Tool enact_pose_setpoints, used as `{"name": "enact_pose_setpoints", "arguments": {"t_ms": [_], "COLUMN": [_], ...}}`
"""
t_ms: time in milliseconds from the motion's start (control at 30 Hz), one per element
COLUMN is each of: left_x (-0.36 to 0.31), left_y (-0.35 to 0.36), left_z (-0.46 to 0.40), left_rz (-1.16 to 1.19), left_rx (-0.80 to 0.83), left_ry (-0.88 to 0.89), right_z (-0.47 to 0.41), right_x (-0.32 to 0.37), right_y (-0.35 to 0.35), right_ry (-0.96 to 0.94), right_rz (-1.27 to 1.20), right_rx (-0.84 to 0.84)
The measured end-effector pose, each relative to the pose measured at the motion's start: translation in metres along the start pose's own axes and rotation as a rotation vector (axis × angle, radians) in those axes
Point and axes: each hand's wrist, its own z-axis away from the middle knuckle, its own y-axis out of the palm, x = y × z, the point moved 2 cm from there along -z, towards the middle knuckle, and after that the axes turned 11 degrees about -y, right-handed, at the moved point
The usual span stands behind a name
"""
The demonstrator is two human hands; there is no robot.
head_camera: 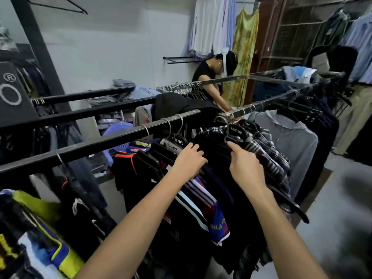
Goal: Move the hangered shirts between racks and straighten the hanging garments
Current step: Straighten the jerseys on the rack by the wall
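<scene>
hangered shirts (231, 158) bunched under front rack rail (112, 141), soft, light, slip-prone. left hand (190, 160) grip curled into dark shirt; right hand (244, 166) grip pinches plaid shirt shoulder. better hold: stiff hanger neck below hook.

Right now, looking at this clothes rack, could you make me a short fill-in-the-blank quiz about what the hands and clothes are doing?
1. The left hand and right hand both reach into garments hanging from a black metal ____.
2. The right hand touches a ____-patterned shirt.
3. The hanger just above the right hand reads ____.
4. Right of the plaid shirt hangs a plain ____ shirt.

Missing words: rail; plaid; ARISTINO; grey
</scene>
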Motion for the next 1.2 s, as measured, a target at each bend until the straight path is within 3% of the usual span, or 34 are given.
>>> {"name": "enact_pose_setpoints", "arguments": {"t_ms": [167, 300, 633, 933, 1200], "left_x": [0.016, 0.026, 0.021, 0.015, 0.008], "left_y": [-0.007, -0.011, -0.018, -0.021, -0.012], "left_z": [0.029, 0.051, 0.048, 0.048, 0.053], "left_rz": [0.025, 0.115, 0.140, 0.096, 0.071], "left_rx": [0.075, 0.096, 0.126, 0.141, 0.054], "left_ry": [-0.015, -0.056, -0.124, -0.174, -0.220], "right_z": [-0.030, -0.029, -0.041, -0.072, -0.085], "right_x": [0.042, 0.062, 0.049, 0.029, 0.029], "right_y": [0.011, -0.015, -0.048, 0.014, 0.079], "right_ry": [-0.116, -0.137, -0.176, -0.208, -0.209], "right_rz": [0.099, 0.114, 0.027, -0.215, -0.367], "right_rx": [0.082, 0.055, 0.051, 0.089, 0.143]}}
